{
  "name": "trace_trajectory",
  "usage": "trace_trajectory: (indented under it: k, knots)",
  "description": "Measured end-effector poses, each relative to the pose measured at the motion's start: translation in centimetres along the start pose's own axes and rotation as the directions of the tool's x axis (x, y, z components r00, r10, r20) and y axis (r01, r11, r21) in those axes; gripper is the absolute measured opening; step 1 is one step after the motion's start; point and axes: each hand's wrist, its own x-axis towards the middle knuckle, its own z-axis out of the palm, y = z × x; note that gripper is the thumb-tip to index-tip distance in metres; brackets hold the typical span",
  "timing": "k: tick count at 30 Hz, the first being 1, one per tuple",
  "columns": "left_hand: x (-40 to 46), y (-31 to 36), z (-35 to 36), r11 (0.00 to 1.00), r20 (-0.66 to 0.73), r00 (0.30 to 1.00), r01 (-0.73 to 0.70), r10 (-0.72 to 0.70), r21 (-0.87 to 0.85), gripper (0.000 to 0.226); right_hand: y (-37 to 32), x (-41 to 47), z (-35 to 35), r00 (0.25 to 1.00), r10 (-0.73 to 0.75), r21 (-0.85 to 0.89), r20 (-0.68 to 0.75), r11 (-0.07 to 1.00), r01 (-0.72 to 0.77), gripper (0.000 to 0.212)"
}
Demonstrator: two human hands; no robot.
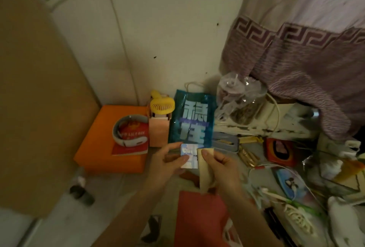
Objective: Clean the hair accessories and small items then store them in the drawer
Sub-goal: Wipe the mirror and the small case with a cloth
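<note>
A: While the small card point(189, 155) is pinched by the left hand point(167, 165) at centre, how is the right hand point(221, 166) employed?
B: A beige cloth point(205, 169) is gripped, pressed to the card's 3 o'clock edge, below the teal bag point(192, 117) at 12 o'clock.

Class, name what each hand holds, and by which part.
Left hand pinches the small blue-white card by its left edge. Right hand pinches the beige cloth near its top.

The teal bag point(191, 117) reads "稳住" in large pale characters.
</note>
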Motion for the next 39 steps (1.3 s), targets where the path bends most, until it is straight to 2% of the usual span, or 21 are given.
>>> trace_trajectory:
  k: [5,10,14,17,21,23,31,39]
  knots:
    - [-1.1,-4.5,-1.3,0.983,-0.114,0.98,0.153,-0.164,-0.1,0.03,5.1,0.5,1.1,0.998,0.06,-0.157,-0.035,0.985,-0.065,0.013]
    - [-0.9,-9.0,-1.7,0.961,-0.184,0.947,0.241,-0.263,-0.134,0.032,8.7,0.4,1.2,0.987,0.153,-0.199,-0.053,0.967,-0.161,0.013]
    - [0.2,-12.2,-1.7,0.943,-0.195,0.926,0.302,-0.325,-0.137,0.034,11.7,1.0,0.6,0.974,0.212,-0.264,-0.075,0.938,-0.224,0.026]
    - [1.2,-14.7,-1.3,0.933,-0.188,0.915,0.338,-0.357,-0.126,0.034,14.6,1.8,0.2,0.957,0.251,-0.294,-0.145,0.913,-0.283,0.033]
    - [2.3,-18.2,-0.6,0.915,-0.207,0.892,0.388,-0.402,-0.11,0.028,18.4,2.7,-0.4,0.9,0.379,-0.247,-0.214,0.871,-0.425,0.014]
    - [2.7,-19.5,-0.3,0.902,-0.211,0.877,0.417,-0.432,-0.113,0.029,19.7,3.1,-0.7,0.882,0.414,-0.251,-0.224,0.85,-0.462,0.014]
    - [3.7,-23.8,-0.3,0.866,-0.252,0.83,0.493,-0.498,-0.087,0.023,22.6,3.6,-0.9,0.854,0.427,-0.286,-0.296,0.814,-0.506,0.031]
    - [3.9,-25.6,0.0,0.866,-0.278,0.841,0.497,-0.464,0.059,0.019,23.7,4.0,-1.0,0.855,0.384,-0.283,-0.349,0.826,-0.487,0.03]
